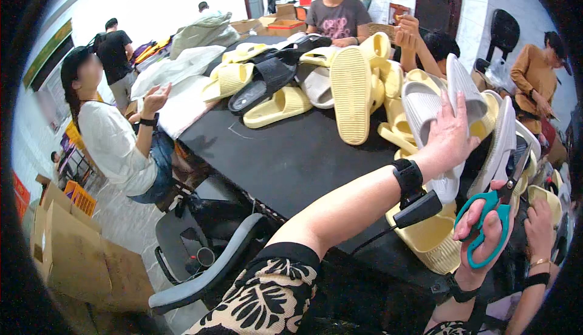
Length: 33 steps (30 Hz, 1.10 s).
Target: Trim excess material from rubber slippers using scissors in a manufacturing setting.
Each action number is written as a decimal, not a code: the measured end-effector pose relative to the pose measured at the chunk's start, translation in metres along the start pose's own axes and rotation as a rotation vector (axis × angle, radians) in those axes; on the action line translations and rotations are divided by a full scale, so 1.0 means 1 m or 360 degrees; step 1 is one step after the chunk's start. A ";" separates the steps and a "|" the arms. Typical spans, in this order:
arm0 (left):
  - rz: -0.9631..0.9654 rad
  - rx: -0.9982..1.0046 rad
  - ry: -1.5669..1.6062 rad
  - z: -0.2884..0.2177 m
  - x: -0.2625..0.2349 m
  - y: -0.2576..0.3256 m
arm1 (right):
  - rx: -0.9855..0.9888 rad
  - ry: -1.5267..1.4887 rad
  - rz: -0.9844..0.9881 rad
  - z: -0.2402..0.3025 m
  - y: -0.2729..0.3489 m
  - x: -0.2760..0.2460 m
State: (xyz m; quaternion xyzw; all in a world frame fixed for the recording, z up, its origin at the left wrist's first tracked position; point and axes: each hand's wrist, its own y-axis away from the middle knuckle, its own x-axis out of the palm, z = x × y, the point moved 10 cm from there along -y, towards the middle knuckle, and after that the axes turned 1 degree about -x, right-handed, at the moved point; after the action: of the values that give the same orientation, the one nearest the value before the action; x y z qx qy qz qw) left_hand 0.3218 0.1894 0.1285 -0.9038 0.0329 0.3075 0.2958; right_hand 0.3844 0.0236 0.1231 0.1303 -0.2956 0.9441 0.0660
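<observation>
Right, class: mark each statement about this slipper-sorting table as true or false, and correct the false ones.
1. The right hand holds scissors with teal handles. True.
2. The left hand rests on a grey slipper. True.
3. The table top is white. False: it is black.
4. Most slippers in the pile are red. False: most are pale yellow.
5. A band with a small black device sits on the left wrist. True.

The left hand (452, 133) covers the middle of the grey slipper (425, 113), so can't see how it's gripped. The scissors (495, 213) blades get lost against the slipper pile at the table's right edge. Faces around the table are blurred.
</observation>
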 end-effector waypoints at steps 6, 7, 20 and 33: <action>0.0319 0.0044 0.0238 -0.011 0.013 0.029 | -0.0091 0.0365 0.0238 0.024 -0.009 0.031; 0.0309 0.0035 0.0231 -0.005 0.014 0.032 | -0.0089 0.0356 0.0250 0.026 -0.018 0.024; -0.0065 0.0422 0.0105 0.016 -0.035 0.078 | 0.0211 -0.0119 0.0033 -0.037 -0.023 0.012; -0.0691 -0.0018 -0.0498 0.187 -0.183 0.022 | 0.0708 -0.0098 0.0450 -0.093 -0.009 0.061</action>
State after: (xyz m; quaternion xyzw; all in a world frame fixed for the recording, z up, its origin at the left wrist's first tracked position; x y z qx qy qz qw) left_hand 0.0681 0.2525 0.1042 -0.8328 -0.2097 0.3731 0.3512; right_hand 0.3083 0.0872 0.0723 0.1277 -0.0980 0.9813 -0.1059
